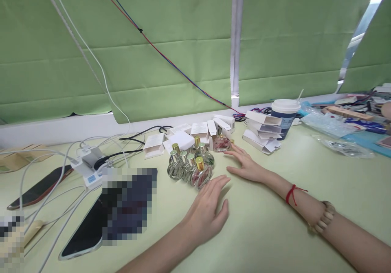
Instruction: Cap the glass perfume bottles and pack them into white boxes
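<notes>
Several round glass perfume bottles (182, 170) with silver or gold caps stand close together in the middle of the table. At their front right is one with pinkish contents and a gold cap (199, 164). My left hand (208, 210) lies just in front of it, fingers extended and thumb apart, holding nothing; I cannot tell whether it touches the glass. My right hand (247, 165) reaches in from the right, empty, its fingers spread. Its fingertips are near a pink perfume bottle (222, 143) that is apart from the group, with a small gold cap (232, 142) beside it.
Small white boxes (154, 144) lie behind the bottles, and more are stacked (263, 131) beside a lidded paper cup (284, 116). On the left are a phone (85, 226), a power strip (91, 171) and tangled white cables. Plastic bags (331, 122) and clutter fill the far right.
</notes>
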